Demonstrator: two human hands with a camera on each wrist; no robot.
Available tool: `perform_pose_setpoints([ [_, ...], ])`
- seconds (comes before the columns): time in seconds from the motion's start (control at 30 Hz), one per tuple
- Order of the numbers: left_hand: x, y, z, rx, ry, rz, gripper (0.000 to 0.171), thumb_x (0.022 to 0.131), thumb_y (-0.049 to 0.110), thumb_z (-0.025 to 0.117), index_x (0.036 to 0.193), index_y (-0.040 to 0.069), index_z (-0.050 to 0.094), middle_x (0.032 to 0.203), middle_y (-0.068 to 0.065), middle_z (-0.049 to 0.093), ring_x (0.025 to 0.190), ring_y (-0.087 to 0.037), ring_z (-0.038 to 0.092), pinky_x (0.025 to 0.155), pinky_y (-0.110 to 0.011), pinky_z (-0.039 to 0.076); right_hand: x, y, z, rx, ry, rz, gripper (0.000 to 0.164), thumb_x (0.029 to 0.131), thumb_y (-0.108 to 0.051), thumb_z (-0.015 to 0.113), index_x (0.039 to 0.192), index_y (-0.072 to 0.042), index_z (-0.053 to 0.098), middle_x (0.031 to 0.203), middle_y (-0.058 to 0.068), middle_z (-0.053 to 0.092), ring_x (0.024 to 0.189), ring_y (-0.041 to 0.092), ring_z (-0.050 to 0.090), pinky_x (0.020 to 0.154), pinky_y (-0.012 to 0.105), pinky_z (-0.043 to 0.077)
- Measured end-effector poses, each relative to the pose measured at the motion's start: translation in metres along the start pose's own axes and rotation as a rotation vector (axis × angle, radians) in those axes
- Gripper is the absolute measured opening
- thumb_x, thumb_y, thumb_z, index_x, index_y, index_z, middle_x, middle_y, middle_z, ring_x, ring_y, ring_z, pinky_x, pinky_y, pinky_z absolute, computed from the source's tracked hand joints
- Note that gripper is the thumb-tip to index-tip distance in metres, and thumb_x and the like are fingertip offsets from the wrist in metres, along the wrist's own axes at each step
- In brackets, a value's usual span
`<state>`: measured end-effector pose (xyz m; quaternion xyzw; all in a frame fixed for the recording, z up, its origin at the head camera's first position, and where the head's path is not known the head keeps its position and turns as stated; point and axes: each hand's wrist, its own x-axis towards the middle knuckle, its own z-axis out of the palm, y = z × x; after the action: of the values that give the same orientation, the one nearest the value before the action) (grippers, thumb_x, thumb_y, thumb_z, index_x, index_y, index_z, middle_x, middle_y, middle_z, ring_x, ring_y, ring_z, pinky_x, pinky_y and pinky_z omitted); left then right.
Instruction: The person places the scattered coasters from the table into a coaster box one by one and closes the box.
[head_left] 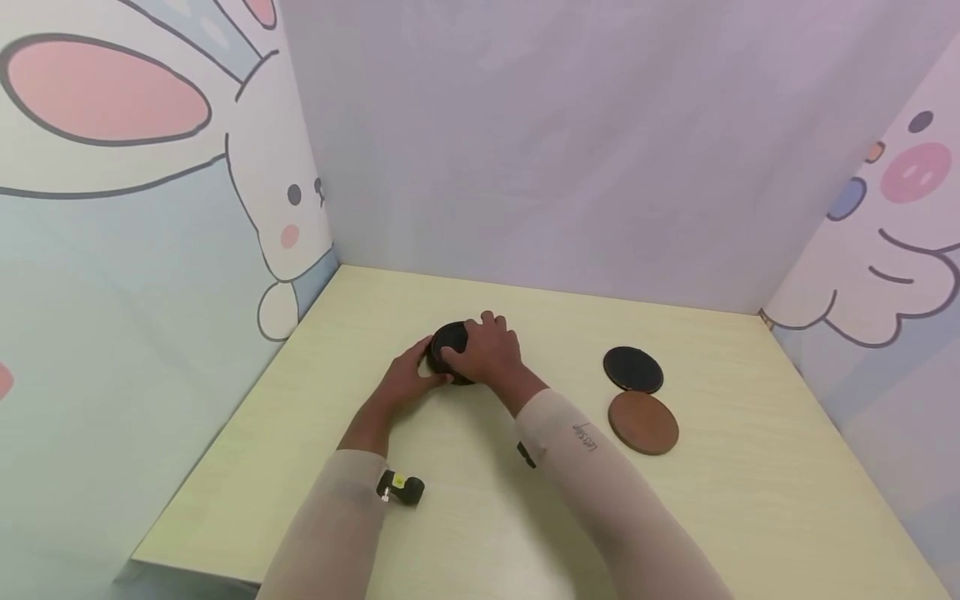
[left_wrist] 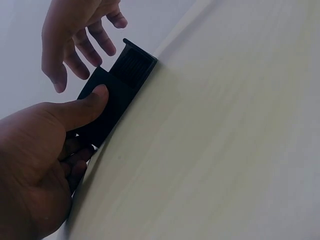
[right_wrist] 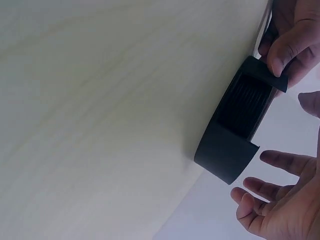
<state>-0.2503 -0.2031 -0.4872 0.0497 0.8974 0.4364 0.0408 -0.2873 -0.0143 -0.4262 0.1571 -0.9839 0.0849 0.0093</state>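
Observation:
A round black coaster holder stands on the table towards the back, left of the middle. In the right wrist view, a cutout in the holder's side wall shows dark ridged layers inside, perhaps stacked coasters. My left hand grips the holder from the left, its thumb pressed on the side wall. Over the holder hovers my right hand, fingers spread and loosely bent. Both wrist views show a gap between these fingers and the holder, and nothing is held in them.
A black round coaster lies flat on the right side of the table. Just in front of it lies a brown round coaster, their edges close together. Cloth walls with cartoon animals enclose the table at the back and sides.

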Motion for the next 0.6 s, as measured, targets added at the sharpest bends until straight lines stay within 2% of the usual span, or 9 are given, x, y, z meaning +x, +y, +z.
perform_pose_setpoints([
  [0.4,0.000,0.000,-0.001,0.016,-0.005,0.002,0.097,0.101,0.040,0.080,0.174,0.008,0.025,0.180,-0.017,0.029,0.169,-0.041,0.026,0.140,-0.059,0.026,0.000,0.017,-0.008,0.083,-0.009,0.068,0.083,0.103,-0.076,0.050,0.154,-0.011,0.059,0.154,0.016,0.053,0.141,0.034,0.051,0.098,0.059,0.065],
  [0.6,0.000,-0.001,0.000,0.025,-0.002,-0.002,0.098,0.100,0.042,0.080,0.174,0.008,0.026,0.181,-0.016,0.030,0.169,-0.040,0.026,0.140,-0.058,0.026,0.000,0.024,-0.014,0.110,0.024,0.121,0.086,0.105,-0.077,0.042,0.153,-0.008,0.059,0.157,0.017,0.050,0.143,0.035,0.050,0.100,0.060,0.064],
])
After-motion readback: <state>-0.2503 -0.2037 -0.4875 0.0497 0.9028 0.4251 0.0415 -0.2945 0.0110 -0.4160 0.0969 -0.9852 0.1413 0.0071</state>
